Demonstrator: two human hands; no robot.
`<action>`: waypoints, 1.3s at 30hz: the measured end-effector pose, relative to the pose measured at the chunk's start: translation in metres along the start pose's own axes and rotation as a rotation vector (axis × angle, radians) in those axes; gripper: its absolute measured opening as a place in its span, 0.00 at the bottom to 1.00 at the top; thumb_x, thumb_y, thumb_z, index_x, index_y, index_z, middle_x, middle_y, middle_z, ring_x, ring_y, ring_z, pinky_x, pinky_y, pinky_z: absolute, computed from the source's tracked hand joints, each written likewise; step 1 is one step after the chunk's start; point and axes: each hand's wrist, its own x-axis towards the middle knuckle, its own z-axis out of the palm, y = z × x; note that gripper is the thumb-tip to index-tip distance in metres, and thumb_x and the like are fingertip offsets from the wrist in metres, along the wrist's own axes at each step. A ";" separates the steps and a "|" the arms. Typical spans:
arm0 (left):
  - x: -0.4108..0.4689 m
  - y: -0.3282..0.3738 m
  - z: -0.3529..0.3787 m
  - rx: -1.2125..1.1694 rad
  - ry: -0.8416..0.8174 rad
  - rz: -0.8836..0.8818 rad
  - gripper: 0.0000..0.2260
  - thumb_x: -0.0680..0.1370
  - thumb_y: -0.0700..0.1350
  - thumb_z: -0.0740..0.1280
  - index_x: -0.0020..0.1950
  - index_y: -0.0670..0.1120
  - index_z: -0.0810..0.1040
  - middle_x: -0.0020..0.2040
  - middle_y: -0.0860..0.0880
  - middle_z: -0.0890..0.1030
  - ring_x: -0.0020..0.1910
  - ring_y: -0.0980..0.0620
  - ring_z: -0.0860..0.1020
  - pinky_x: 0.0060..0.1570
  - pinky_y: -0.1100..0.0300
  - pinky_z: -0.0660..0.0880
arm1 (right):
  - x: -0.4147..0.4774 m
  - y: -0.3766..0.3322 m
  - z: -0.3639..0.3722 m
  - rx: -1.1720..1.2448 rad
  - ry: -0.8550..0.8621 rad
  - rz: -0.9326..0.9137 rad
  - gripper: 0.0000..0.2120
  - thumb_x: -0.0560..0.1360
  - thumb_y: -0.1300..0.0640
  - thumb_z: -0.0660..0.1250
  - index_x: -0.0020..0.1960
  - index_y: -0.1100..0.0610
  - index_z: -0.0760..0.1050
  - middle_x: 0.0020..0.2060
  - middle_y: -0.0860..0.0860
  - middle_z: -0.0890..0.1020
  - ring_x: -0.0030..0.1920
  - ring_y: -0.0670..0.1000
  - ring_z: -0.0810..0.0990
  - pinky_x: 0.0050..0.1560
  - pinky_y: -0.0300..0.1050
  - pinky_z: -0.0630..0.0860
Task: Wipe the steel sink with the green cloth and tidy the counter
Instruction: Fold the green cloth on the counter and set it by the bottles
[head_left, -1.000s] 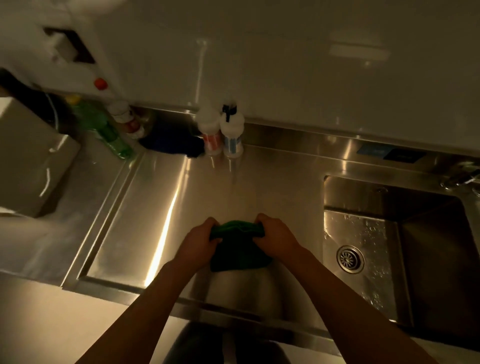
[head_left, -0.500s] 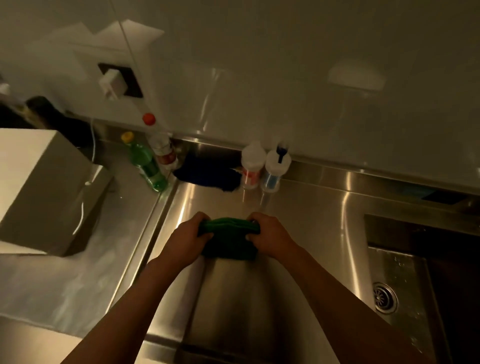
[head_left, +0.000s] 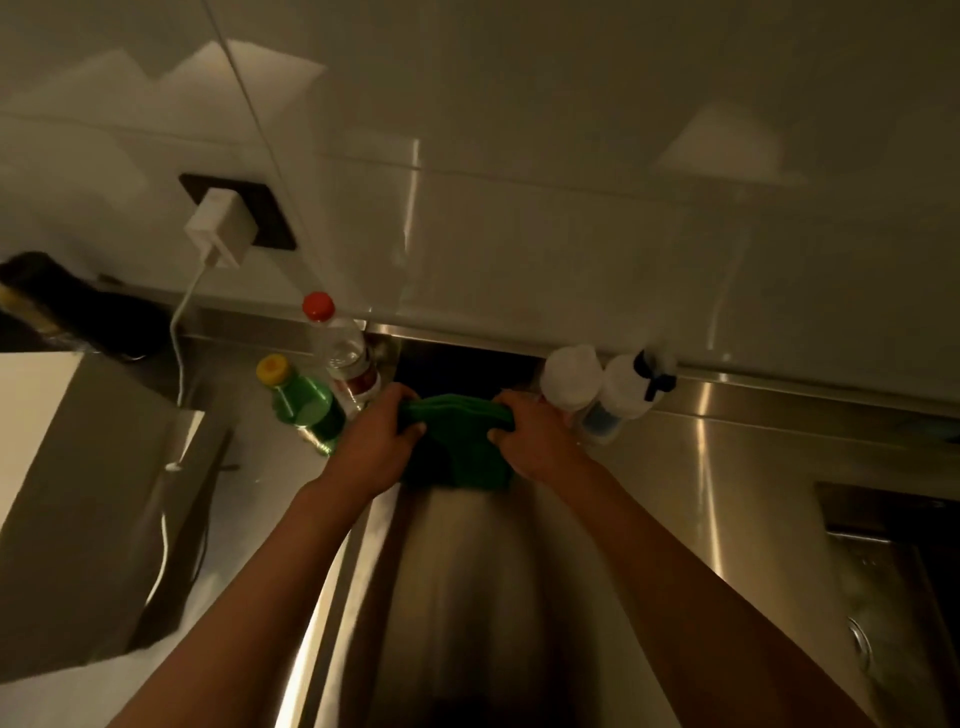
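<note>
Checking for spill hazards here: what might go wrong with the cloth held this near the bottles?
The left hand, gripping the green cloth, is right beside the red-capped bottle and the green bottle; a nudge may topple them. The right hand is equally close to the white tub and the pump bottle, likely the same risk.

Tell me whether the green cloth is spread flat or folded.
Folded and bunched: the green cloth shows stacked layers along its far edge, with the left hand and right hand each gripping one end.
</note>
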 end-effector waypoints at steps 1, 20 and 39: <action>0.008 -0.003 0.001 0.002 0.009 -0.003 0.14 0.80 0.45 0.71 0.63 0.53 0.72 0.51 0.51 0.81 0.48 0.50 0.81 0.47 0.53 0.77 | 0.007 -0.002 0.003 -0.006 0.008 0.009 0.15 0.78 0.55 0.68 0.64 0.52 0.74 0.53 0.50 0.81 0.52 0.51 0.79 0.49 0.41 0.70; 0.047 -0.022 0.055 0.288 0.154 0.172 0.18 0.81 0.40 0.67 0.72 0.41 0.77 0.74 0.40 0.72 0.72 0.39 0.71 0.70 0.49 0.69 | 0.027 -0.009 0.071 -0.325 0.283 -0.062 0.26 0.77 0.58 0.64 0.75 0.56 0.69 0.75 0.57 0.68 0.75 0.59 0.66 0.73 0.59 0.64; 0.031 -0.016 0.041 0.305 -0.066 0.115 0.26 0.84 0.43 0.63 0.82 0.47 0.63 0.83 0.44 0.59 0.83 0.43 0.54 0.81 0.48 0.56 | 0.004 0.009 0.070 -0.118 0.150 0.002 0.32 0.82 0.57 0.61 0.82 0.54 0.52 0.82 0.51 0.51 0.81 0.54 0.49 0.81 0.49 0.48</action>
